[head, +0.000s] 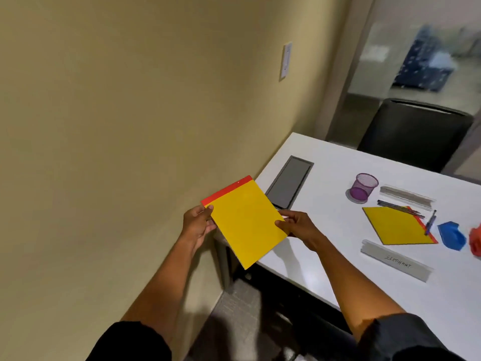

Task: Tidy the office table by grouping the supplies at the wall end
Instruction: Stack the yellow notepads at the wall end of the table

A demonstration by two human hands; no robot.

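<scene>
Both hands hold a yellow notepad (246, 222) with a red top strip, in the air over the table's corner by the wall. My left hand (197, 225) grips its left edge and my right hand (299, 225) pinches its right edge. On the white table (325, 162) lie a second yellow notepad (395, 225), pens (400, 208) across its top, a blue-barrelled pen (430, 222), a purple mesh pen cup (363, 187), a blue tape dispenser (451, 234), a red object (475, 242) cut off at the frame edge, and two grey name plates (395, 260) (406, 195).
A grey cable hatch (289, 182) is set into the table near the wall end. The beige wall (117, 126) runs along the left. A black chair (413, 134) stands at the table's far side. Dark carpet shows below the table's near edge.
</scene>
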